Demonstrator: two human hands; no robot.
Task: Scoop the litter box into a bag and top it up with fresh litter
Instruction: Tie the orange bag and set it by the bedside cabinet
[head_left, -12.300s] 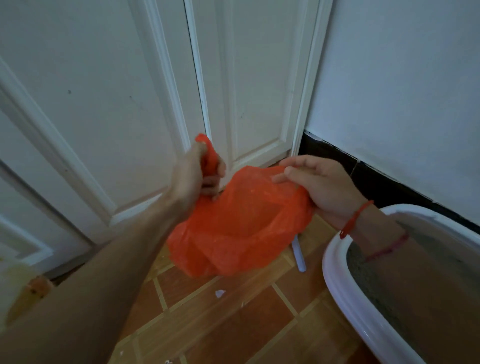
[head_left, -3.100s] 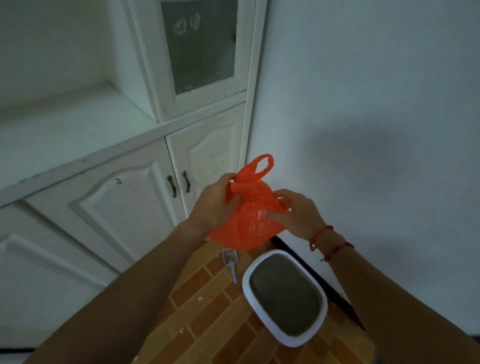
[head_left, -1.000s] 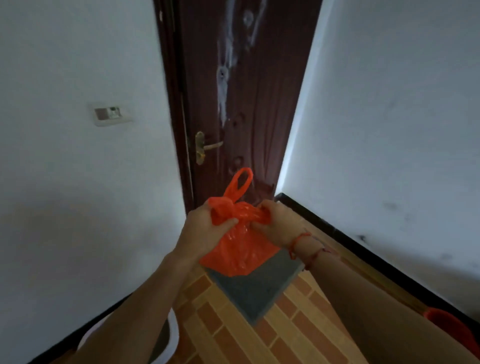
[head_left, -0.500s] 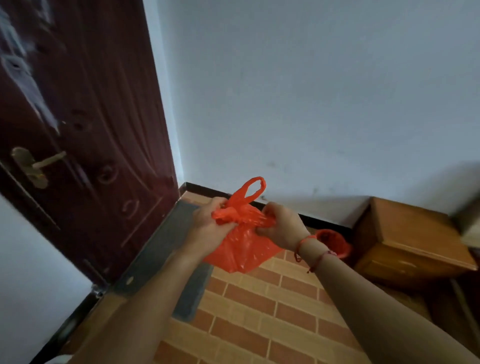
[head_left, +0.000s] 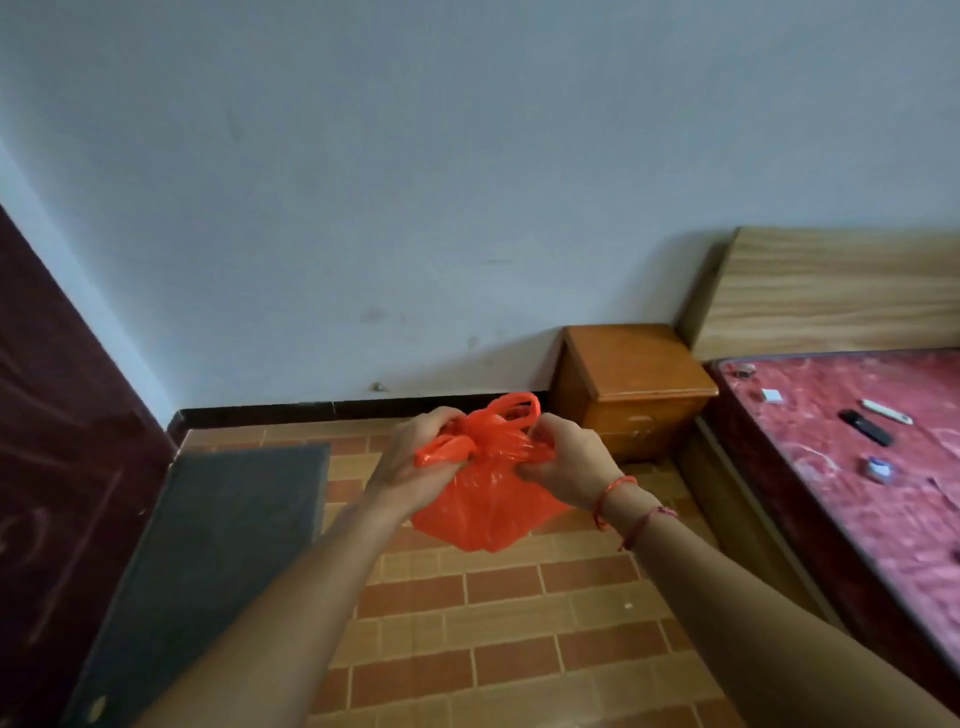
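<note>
I see my left hand (head_left: 415, 467) and right hand (head_left: 566, 467) gripping the bag (head_left: 488, 504) by its bunched neck in mid-air, fingers (head_left: 540, 431) curled tight. Open floor (head_left: 519, 649) lies below. The mat (head_left: 218, 545) is left by the door (head_left: 52, 467), the nightstand (head_left: 634, 384) behind, and the bed (head_left: 857, 467) edge is near on the right.

Orange plastic bag (head_left: 485, 506), neck bunched + twisted, one handle loop up top, held mid-air above tiled floor
</note>
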